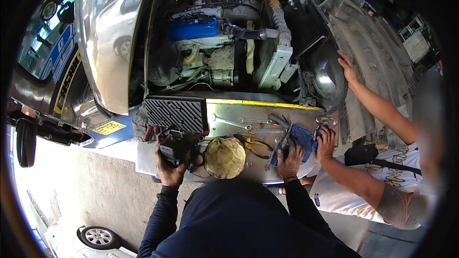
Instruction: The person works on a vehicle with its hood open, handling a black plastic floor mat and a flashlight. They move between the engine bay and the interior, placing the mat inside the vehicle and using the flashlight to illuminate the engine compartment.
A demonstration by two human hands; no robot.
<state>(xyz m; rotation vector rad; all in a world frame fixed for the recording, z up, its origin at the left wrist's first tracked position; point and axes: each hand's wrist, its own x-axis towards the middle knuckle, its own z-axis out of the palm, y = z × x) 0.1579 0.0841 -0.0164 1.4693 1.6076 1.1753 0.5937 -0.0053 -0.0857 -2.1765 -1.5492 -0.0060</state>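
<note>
My left hand (171, 173) is closed around a dark, boxy part (173, 151) over the left end of the metal fender. The part's lower side is hidden by my palm. On the right, my right hand (289, 163) grips the near edge of a crumpled blue rag (301, 138), fingers bent over it. A round, yellowish stained cover (225, 158) lies between my hands. Beside it are yellow-handled pliers (256, 146). Several wrenches (232, 123) are spread beyond, near a short dark hose (278, 120).
An open engine bay with a blue engine cover (195, 28) lies ahead. A black ribbed panel (176, 114) stands at the fender's left. A co-worker at right rests one hand (326, 142) on a blue item and another hand (348, 69) on the car's front. The raised hood (107, 43) is at left.
</note>
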